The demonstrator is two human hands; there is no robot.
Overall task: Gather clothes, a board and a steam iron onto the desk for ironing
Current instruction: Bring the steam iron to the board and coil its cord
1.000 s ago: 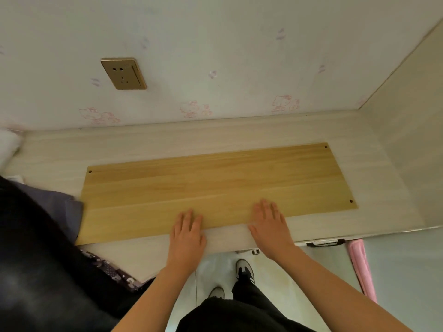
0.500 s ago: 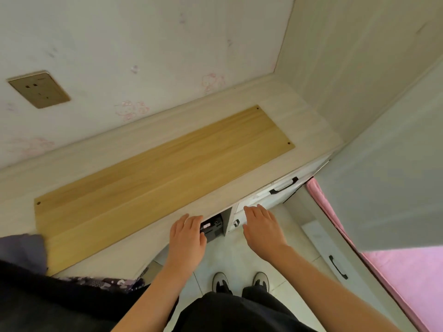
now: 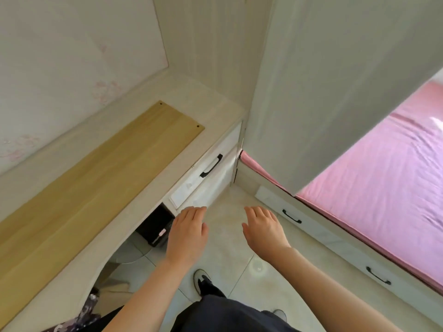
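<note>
The long pale-yellow wooden board point(image 3: 96, 178) lies flat on the whitish tabletop point(image 3: 191, 97). Both hands, left point(image 3: 188, 232) and right point(image 3: 262, 230), hover over the tiled floor point(image 3: 230, 255), fingers spread, holding nothing.

No legible text, label, brand, number or sign in view; the pink marks on the wallpaper point(image 3: 105, 91) at 10 o'clock are blurred prints, not readable.
</note>
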